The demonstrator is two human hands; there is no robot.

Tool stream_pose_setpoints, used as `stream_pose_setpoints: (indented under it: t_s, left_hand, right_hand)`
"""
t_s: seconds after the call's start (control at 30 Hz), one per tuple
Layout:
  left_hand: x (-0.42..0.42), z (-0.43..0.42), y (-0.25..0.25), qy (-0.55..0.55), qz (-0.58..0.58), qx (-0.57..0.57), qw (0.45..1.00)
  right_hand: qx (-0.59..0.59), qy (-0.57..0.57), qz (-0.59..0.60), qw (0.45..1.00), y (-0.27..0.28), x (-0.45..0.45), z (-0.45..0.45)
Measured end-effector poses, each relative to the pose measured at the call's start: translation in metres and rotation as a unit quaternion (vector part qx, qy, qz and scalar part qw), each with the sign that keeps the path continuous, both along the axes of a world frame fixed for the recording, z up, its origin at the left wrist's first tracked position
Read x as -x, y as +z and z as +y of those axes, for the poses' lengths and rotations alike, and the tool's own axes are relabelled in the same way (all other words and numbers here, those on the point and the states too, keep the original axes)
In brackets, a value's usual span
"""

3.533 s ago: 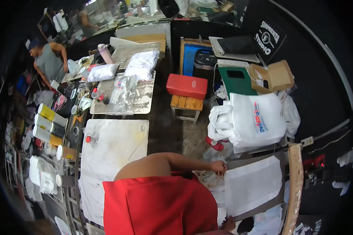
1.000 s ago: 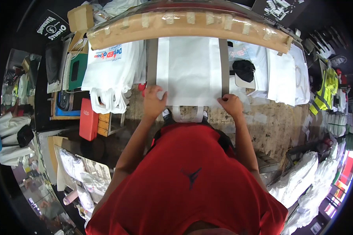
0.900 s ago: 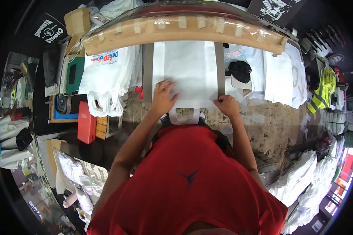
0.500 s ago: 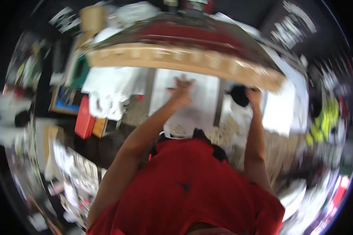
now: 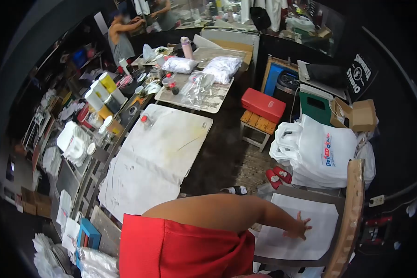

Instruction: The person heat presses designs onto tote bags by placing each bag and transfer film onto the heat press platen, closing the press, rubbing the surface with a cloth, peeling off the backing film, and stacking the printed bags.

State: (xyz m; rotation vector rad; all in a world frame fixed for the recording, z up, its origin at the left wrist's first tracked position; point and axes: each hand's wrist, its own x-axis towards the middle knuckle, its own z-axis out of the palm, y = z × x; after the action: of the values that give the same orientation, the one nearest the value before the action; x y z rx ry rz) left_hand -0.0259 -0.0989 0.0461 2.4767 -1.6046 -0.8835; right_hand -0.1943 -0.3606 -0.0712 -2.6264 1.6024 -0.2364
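Far left, white stacked containers (image 5: 74,142). Next, worn off-white tabletop (image 5: 164,148) with clear red-capped bottle (image 5: 146,121) near its far-left edge. Mid-right, red rectangular case (image 5: 264,104) on slatted wooden stool (image 5: 256,122); red slippers (image 5: 279,177) on the floor nearer. Left hand (image 5: 300,227) lies over flat white fabric-like sheet (image 5: 320,231), grip spread, fingers apart. Sheet is on dark grey board (image 5: 317,193), just nearer than white printed bag stack (image 5: 326,146). Far right, brown taped frame (image 5: 349,220) beside board. Right hand out of view; its grip can't be told.
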Motion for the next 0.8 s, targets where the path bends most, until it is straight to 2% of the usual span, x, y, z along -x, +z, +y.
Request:
stream_pose_setpoints:
  t_s: [0.13, 0.43, 0.6, 0.8]
  left_hand:
    - [-0.001, -0.007, -0.015, -0.011, 0.003, 0.002, 1.000]
    - [-0.001, -0.009, -0.008, -0.011, 0.011, -0.014, 1.000]
    - [-0.003, -0.012, -0.010, -0.017, 0.016, -0.028, 0.999]
    - [-0.002, -0.008, -0.004, -0.011, 0.025, -0.018, 0.999]
  right_hand:
    - [0.010, 0.003, -0.004, 1.000, 0.007, -0.001, 0.006]
    - [0.054, -0.007, -0.018, 0.998, 0.015, 0.019, 0.010]
    - [0.155, -0.008, -0.047, 0.987, 0.024, 0.050, 0.017]
    - [0.080, 0.073, -0.129, 0.986, 0.028, 0.079, 0.072]
